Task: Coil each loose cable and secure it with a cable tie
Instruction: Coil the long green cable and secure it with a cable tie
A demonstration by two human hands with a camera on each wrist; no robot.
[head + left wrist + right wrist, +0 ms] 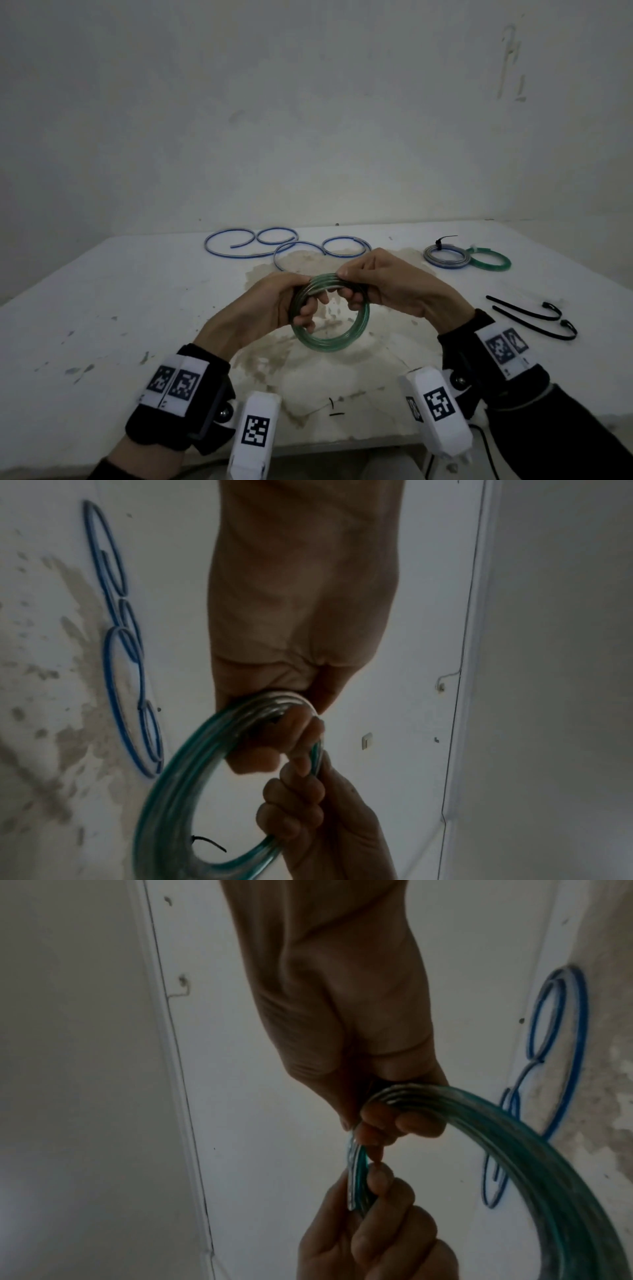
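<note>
Both arms wear black sleeves (582, 435). Each wrist has a black band (164, 411) with white tags showing black square patterns. Beside each band, toward the middle, sits a white camera box (255, 431).

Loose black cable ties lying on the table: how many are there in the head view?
2. Both lie at the right side of the table, side by side: the farther cable tie and the nearer cable tie. Others may be hidden by the hands.
</note>
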